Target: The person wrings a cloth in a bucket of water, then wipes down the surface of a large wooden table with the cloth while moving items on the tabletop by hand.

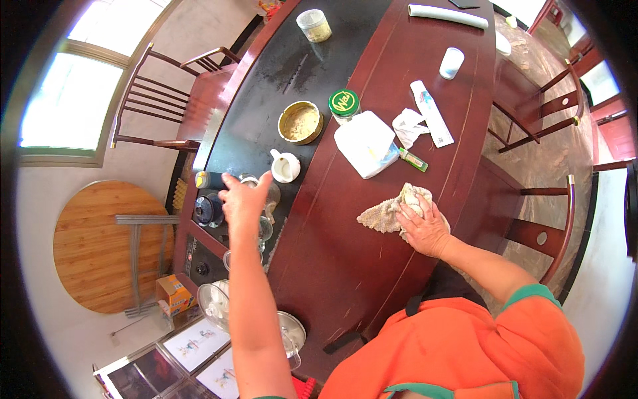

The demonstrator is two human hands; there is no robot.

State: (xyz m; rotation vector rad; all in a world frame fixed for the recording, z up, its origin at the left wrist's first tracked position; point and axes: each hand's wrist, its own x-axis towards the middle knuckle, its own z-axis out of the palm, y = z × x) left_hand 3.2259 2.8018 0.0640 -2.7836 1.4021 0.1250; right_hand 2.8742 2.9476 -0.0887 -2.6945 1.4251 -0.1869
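Observation:
My right hand [423,224] presses a crumpled beige cloth [381,215] onto the dark red wooden table [344,264]. Over the black tea tray [249,109] my left hand [246,197] reaches out with its fingers spread, and no object shows in its grasp. Close to those fingers are a white pitcher [285,167], a dark blue lidded pot [207,209] and glass ware [265,228], partly hidden by the hand and arm. Farther along the tray sits a round brass-coloured ashtray [300,122].
Beyond the cloth lie a pack of tissues [366,142], a green-lidded jar [344,105], a small green box [413,160], a crumpled tissue [409,127] and a white tube [432,114]. A white cup [451,63] and a tub [314,26] stand farther off. Glass lids [291,334] are near my left forearm.

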